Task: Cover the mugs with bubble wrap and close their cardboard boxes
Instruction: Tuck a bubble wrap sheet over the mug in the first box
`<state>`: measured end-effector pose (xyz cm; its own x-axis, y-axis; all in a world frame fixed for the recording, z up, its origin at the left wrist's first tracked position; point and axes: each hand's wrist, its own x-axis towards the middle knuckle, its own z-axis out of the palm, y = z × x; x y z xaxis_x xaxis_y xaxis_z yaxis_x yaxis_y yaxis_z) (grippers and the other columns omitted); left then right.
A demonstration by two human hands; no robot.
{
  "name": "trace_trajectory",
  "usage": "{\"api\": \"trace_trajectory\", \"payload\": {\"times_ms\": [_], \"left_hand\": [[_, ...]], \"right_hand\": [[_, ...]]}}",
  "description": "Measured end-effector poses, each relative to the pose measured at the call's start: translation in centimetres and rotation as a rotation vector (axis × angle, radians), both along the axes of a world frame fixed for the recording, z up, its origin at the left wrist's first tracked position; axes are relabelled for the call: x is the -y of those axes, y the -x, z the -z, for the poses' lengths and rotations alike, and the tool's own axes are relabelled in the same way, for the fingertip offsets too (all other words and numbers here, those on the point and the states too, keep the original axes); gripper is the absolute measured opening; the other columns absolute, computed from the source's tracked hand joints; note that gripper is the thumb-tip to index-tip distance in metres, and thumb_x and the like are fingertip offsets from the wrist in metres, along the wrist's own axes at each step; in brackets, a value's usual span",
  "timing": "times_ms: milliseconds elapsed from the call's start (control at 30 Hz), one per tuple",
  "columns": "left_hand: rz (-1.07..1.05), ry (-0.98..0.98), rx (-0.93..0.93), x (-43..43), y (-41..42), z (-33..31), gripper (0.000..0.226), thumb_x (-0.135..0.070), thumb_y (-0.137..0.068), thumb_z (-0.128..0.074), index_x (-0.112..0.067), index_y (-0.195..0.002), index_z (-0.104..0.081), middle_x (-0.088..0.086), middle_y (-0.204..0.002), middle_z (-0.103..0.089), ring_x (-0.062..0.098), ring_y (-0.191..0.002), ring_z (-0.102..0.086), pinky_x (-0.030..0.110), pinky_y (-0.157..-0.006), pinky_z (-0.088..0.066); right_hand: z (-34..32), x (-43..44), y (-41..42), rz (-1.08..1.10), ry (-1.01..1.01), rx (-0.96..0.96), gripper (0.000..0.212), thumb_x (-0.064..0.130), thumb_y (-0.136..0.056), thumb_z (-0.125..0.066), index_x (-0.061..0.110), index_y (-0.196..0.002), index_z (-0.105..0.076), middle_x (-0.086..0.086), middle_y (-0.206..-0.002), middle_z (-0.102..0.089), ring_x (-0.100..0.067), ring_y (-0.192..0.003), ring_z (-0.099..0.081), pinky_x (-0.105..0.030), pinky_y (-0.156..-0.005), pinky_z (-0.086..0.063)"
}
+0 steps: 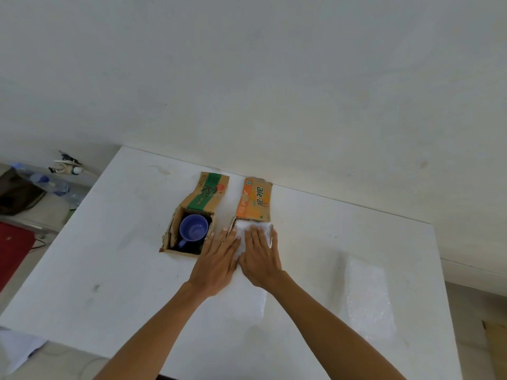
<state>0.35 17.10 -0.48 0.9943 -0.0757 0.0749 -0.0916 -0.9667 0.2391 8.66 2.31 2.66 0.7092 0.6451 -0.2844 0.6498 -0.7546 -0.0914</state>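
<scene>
Two small cardboard boxes stand side by side at the far middle of the white table (pixel 109 270). The left box (pixel 171 231), with a green lid flap (pixel 209 194) folded back, holds an uncovered blue mug (pixel 192 229). The right box has an orange lid flap (pixel 255 200) folded back, and a sheet of bubble wrap (pixel 244 237) lies over its opening, trailing toward me. My left hand (pixel 216 260) and my right hand (pixel 260 255) press flat on that sheet, fingers spread. The right box's contents are hidden.
A second sheet of bubble wrap (pixel 367 297) lies on the table to the right. The wall runs just behind the boxes. On the floor at the left are plastic bottles (pixel 52 185), a dark bag (pixel 16 190) and something red (pixel 13 248).
</scene>
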Motion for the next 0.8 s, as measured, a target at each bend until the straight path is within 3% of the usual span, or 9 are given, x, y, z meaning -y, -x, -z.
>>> {"api": "trace_trajectory", "payload": {"times_ms": [133,233,300,467,567,667,733,800], "left_hand": [[-0.016,0.005,-0.022,0.0,-0.2,0.0,0.055,-0.037,-0.109,-0.028,-0.006,-0.155,-0.031,0.016,-0.163,-0.028,0.037,-0.151,-0.023,0.061,-0.115,-0.034],[-0.027,0.028,-0.042,0.2,-0.3,-0.2,0.055,-0.036,-0.109,-0.025,-0.006,-0.155,-0.032,0.015,-0.163,-0.028,0.035,-0.152,-0.021,0.061,-0.116,-0.032],[-0.025,0.050,-0.048,0.3,-0.6,-0.6,0.057,-0.038,-0.108,-0.027,-0.007,-0.155,-0.031,0.015,-0.163,-0.028,0.034,-0.153,-0.020,0.061,-0.119,-0.028],[0.015,0.039,-0.081,-1.0,-2.2,-2.1,0.058,-0.034,-0.102,-0.034,-0.005,-0.153,-0.037,0.014,-0.161,-0.034,0.031,-0.151,-0.026,0.060,-0.116,-0.032],[0.120,-0.060,-0.145,-1.3,-2.4,-1.9,0.056,-0.041,-0.104,-0.030,-0.013,-0.150,-0.042,0.008,-0.159,-0.040,0.030,-0.151,-0.026,0.060,-0.120,-0.023],[0.115,-0.115,-0.175,-1.0,-2.2,-1.1,0.061,-0.051,-0.105,-0.027,-0.015,-0.153,-0.039,0.006,-0.160,-0.038,0.030,-0.154,-0.019,0.057,-0.122,-0.012],[0.076,-0.100,-0.187,-0.9,-2.1,-0.9,0.067,-0.056,-0.104,-0.027,-0.014,-0.156,-0.032,0.006,-0.163,-0.031,0.028,-0.155,-0.012,0.057,-0.123,-0.011],[0.034,-0.077,-0.203,-0.7,-2.0,-0.7,0.075,-0.061,-0.102,-0.027,-0.012,-0.158,-0.025,0.006,-0.166,-0.023,0.026,-0.156,-0.006,0.056,-0.124,-0.010]], "right_hand": [[-1.4,-0.8,-1.1,0.017,-0.075,0.048,0.071,0.050,-0.086,-0.023,0.005,-0.130,-0.056,-0.015,-0.131,-0.062,-0.035,-0.120,-0.058,-0.064,-0.099,-0.039],[-1.9,-1.4,-2.3,0.028,-0.047,0.050,0.047,0.043,-0.092,-0.031,0.010,-0.117,-0.054,-0.010,-0.119,-0.061,-0.030,-0.105,-0.055,-0.052,-0.094,-0.032],[-2.2,-1.8,-3.1,0.050,-0.030,0.043,0.042,0.041,-0.092,-0.031,0.013,-0.111,-0.055,-0.008,-0.113,-0.063,-0.029,-0.101,-0.055,-0.050,-0.092,-0.031],[-1.6,-2.6,-4.5,0.183,0.008,-0.173,0.048,0.045,-0.094,-0.031,0.015,-0.123,-0.056,-0.005,-0.130,-0.059,-0.030,-0.123,-0.049,-0.061,-0.108,-0.019],[0.1,-1.4,-2.9,0.122,0.034,-0.118,0.043,0.039,-0.095,-0.031,0.016,-0.119,-0.059,-0.003,-0.122,-0.066,-0.030,-0.116,-0.053,-0.058,-0.105,-0.019],[1.3,-0.6,-1.9,0.147,-0.162,-0.011,0.046,0.035,-0.091,-0.027,0.020,-0.116,-0.063,0.000,-0.112,-0.071,-0.026,-0.106,-0.062,-0.060,-0.110,-0.018],[1.6,-0.2,-2.2,0.190,-0.346,0.007,0.040,0.032,-0.094,-0.032,0.024,-0.122,-0.059,0.003,-0.119,-0.069,-0.020,-0.115,-0.061,-0.062,-0.116,-0.017],[1.1,0.8,-2.1,0.194,-0.511,-0.005,0.033,0.030,-0.097,-0.042,0.023,-0.124,-0.059,0.002,-0.126,-0.065,-0.020,-0.123,-0.056,-0.055,-0.117,-0.025]]}}
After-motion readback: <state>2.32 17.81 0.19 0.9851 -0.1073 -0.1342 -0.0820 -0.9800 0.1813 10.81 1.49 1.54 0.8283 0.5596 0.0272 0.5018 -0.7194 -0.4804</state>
